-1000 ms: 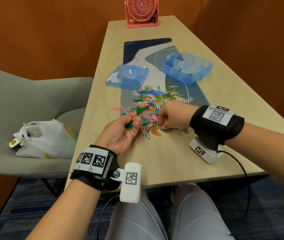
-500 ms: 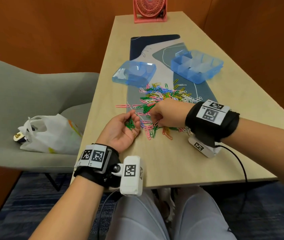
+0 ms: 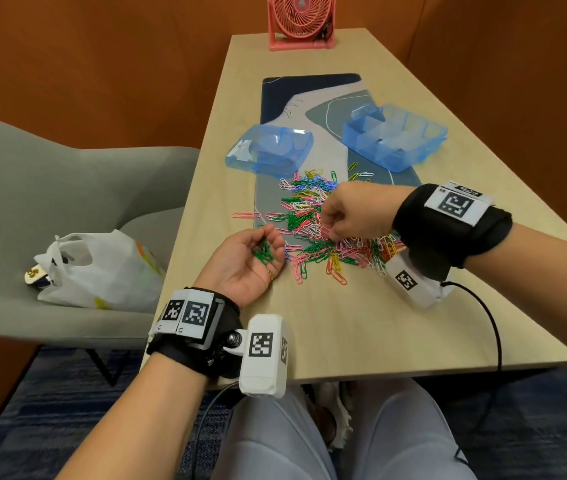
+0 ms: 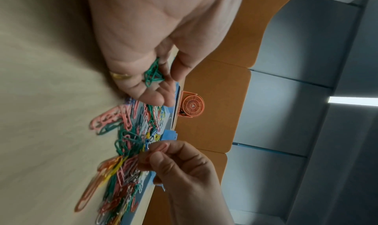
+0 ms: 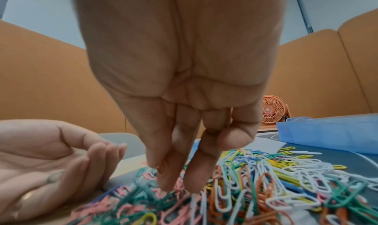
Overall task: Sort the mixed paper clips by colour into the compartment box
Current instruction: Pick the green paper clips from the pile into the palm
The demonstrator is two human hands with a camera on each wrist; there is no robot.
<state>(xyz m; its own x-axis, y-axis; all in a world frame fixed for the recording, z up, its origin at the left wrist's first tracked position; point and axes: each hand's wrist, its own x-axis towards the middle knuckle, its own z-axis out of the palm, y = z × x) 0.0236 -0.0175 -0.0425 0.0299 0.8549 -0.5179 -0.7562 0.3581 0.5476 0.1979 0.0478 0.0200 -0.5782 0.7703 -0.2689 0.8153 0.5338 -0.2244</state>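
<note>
A pile of mixed coloured paper clips lies on the desk mat, spilling onto the wood. My left hand rests palm up at the pile's left edge, its fingers curled round several green clips, which also show in the left wrist view. My right hand hovers over the pile's middle, thumb and forefinger pinching a pink clip just above the heap. The blue compartment box stands open at the far right of the mat, and its compartments look empty.
The box's blue lid lies upside down left of the pile. A pink fan stands at the table's far end. A grey chair with a white plastic bag is to the left. One pink clip lies apart, left of the mat.
My right hand has shifted from the pile's near edge toward its middle and pinched a pink clip. The left hand stays put with the green clips.
</note>
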